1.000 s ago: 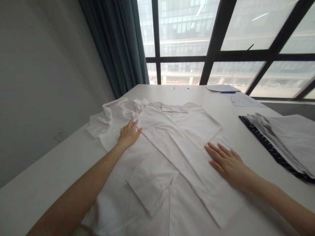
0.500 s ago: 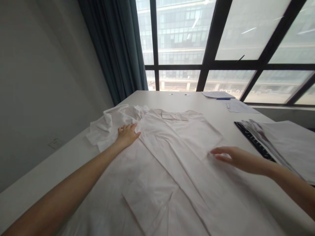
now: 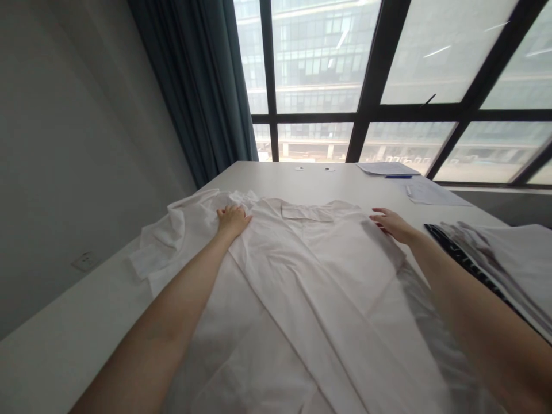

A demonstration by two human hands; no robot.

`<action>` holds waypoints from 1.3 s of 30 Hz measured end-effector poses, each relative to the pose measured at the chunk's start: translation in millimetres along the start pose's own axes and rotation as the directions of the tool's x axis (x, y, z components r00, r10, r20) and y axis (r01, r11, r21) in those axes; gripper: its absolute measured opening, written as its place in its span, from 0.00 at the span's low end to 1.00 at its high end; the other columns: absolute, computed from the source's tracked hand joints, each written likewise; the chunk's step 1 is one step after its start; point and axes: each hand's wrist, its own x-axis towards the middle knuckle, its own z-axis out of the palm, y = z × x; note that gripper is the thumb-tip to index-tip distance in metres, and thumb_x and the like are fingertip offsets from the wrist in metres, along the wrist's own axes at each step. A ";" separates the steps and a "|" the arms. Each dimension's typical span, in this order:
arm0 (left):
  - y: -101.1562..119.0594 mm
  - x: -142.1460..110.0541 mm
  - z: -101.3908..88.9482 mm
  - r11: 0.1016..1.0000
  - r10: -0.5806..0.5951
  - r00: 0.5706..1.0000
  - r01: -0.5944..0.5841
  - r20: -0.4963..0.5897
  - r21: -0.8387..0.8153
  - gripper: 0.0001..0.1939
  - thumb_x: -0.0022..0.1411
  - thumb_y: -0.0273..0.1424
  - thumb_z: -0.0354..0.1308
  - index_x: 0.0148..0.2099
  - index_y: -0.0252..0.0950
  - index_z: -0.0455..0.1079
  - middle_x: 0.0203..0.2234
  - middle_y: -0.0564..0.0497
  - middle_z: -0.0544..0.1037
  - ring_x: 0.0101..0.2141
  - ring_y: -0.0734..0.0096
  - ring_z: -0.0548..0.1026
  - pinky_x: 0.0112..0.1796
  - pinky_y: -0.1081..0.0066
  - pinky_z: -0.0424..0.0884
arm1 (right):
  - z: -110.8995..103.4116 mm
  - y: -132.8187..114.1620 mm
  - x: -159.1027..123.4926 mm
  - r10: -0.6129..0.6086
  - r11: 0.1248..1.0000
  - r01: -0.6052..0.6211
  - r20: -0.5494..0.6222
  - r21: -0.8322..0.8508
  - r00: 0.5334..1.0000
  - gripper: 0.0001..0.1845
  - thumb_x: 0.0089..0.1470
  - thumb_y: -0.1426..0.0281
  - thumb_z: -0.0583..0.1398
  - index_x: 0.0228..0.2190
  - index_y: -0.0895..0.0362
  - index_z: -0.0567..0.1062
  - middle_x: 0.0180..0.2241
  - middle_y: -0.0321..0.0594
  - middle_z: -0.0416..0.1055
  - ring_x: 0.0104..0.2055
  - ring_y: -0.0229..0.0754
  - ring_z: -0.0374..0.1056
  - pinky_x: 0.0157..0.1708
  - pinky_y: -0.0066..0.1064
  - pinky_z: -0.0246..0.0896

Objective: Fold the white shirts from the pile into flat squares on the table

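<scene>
A white garment (image 3: 302, 276), creased along its front, lies spread over the white table, its collar end toward the window. My left hand (image 3: 233, 221) rests on the cloth near the left shoulder, beside a bunched white sleeve (image 3: 166, 236); its fingers are spread and press down. At the garment's right shoulder edge is my right hand (image 3: 390, 223), fingers stretched out and apart. Whether its fingertips touch the cloth I cannot tell. The near end of the garment runs out of view at the bottom.
On the right lies a pile of white cloth (image 3: 513, 253) with a black, white-marked edge (image 3: 466, 264). Papers (image 3: 437, 191) and a blue pen (image 3: 399, 176) lie at the table's (image 3: 263, 175) far right. A dark blue curtain (image 3: 202, 86) and windows stand behind.
My right hand has moved away from me, from the garment's right side up to its shoulder edge. My left hand has shifted slightly farther up the cloth. The view has moved slightly.
</scene>
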 end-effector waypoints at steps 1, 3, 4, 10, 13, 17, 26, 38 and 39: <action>1.0 5.4 1.1 0.999 -0.035 0.999 0.035 0.014 -0.031 0.14 0.60 0.40 0.55 0.40 0.36 0.74 0.45 0.38 0.76 0.51 0.42 0.68 0.51 0.46 0.56 | 2.0 -1.6 5.6 0.025 0.999 -0.025 0.002 0.035 1.000 0.20 0.61 0.63 0.59 0.52 0.58 0.69 0.49 0.46 0.70 0.45 0.44 0.70 0.43 0.41 0.69; 3.2 14.4 0.7 0.991 -0.085 0.995 0.090 0.049 -0.102 0.13 0.56 0.40 0.59 0.38 0.37 0.74 0.42 0.39 0.78 0.48 0.42 0.71 0.50 0.45 0.57 | 5.8 -5.5 14.9 0.064 0.994 -0.065 0.014 0.092 0.998 0.19 0.61 0.63 0.59 0.51 0.57 0.69 0.51 0.45 0.68 0.47 0.45 0.69 0.45 0.44 0.68; 4.8 17.8 -0.8 0.984 -0.097 0.993 0.105 0.065 -0.141 0.12 0.55 0.39 0.60 0.37 0.37 0.74 0.41 0.40 0.79 0.47 0.42 0.72 0.51 0.45 0.57 | 7.8 -7.7 18.4 0.077 0.990 -0.079 0.021 0.115 0.997 0.19 0.61 0.63 0.59 0.51 0.57 0.70 0.51 0.45 0.68 0.47 0.46 0.69 0.45 0.44 0.68; 22.8 24.7 -23.3 0.887 -0.039 0.995 0.074 0.087 -0.455 0.09 0.54 0.34 0.59 0.36 0.35 0.71 0.36 0.46 0.80 0.40 0.57 0.77 0.47 0.57 0.67 | 13.6 -26.5 20.5 0.030 0.962 -0.024 -0.017 0.272 0.999 0.19 0.61 0.63 0.60 0.50 0.58 0.70 0.49 0.45 0.69 0.45 0.45 0.70 0.43 0.43 0.69; 28.5 18.8 -42.0 0.792 -0.007 0.998 0.039 0.055 -0.609 0.10 0.55 0.34 0.59 0.38 0.34 0.69 0.36 0.46 0.80 0.36 0.61 0.78 0.39 0.65 0.72 | 3.3 -39.9 5.5 -0.063 0.922 0.099 -0.109 0.375 0.992 0.08 0.57 0.69 0.61 0.38 0.61 0.74 0.33 0.37 0.72 0.32 0.37 0.68 0.32 0.30 0.66; 23.1 -2.0 -72.3 0.647 -0.006 1.000 0.000 -0.005 -0.762 0.18 0.55 0.35 0.60 0.47 0.33 0.66 0.38 0.45 0.80 0.33 0.63 0.79 0.34 0.65 0.75 | -22.3 -57.2 -37.0 -0.214 0.836 0.283 -0.196 0.471 0.957 0.03 0.50 0.74 0.61 0.26 0.58 0.71 0.21 0.29 0.62 0.24 0.30 0.59 0.27 0.23 0.58; -39.7 -130.1 -112.4 0.524 0.028 0.992 -0.120 -0.123 -0.843 0.28 0.41 0.48 0.69 0.40 0.34 0.75 0.38 0.46 0.82 0.44 0.50 0.77 0.52 0.51 0.67 | -64.9 -11.0 -201.8 -0.412 0.854 0.468 -0.256 0.226 0.875 0.16 0.35 0.58 0.71 0.26 0.53 0.75 0.31 0.41 0.76 0.39 0.52 0.72 0.46 0.43 0.67; -102.8 -241.9 -41.3 0.769 0.589 0.797 -0.500 0.137 -0.399 0.24 0.66 0.33 0.42 0.59 0.49 0.69 0.59 0.51 0.69 0.61 0.64 0.64 0.61 0.57 0.53 | -34.0 87.2 -294.4 -0.446 0.821 0.532 0.350 -0.205 0.824 0.18 0.60 0.57 0.53 0.42 0.49 0.79 0.53 0.49 0.71 0.56 0.54 0.66 0.55 0.44 0.63; -100.3 -239.3 -39.6 0.763 0.607 0.781 -0.522 0.145 -0.382 0.24 0.66 0.32 0.42 0.61 0.48 0.67 0.60 0.51 0.67 0.61 0.64 0.63 0.62 0.57 0.53 | -32.2 86.3 -292.2 -0.444 0.818 0.534 0.355 -0.215 0.823 0.19 0.60 0.57 0.53 0.44 0.49 0.79 0.54 0.49 0.69 0.57 0.54 0.66 0.56 0.43 0.61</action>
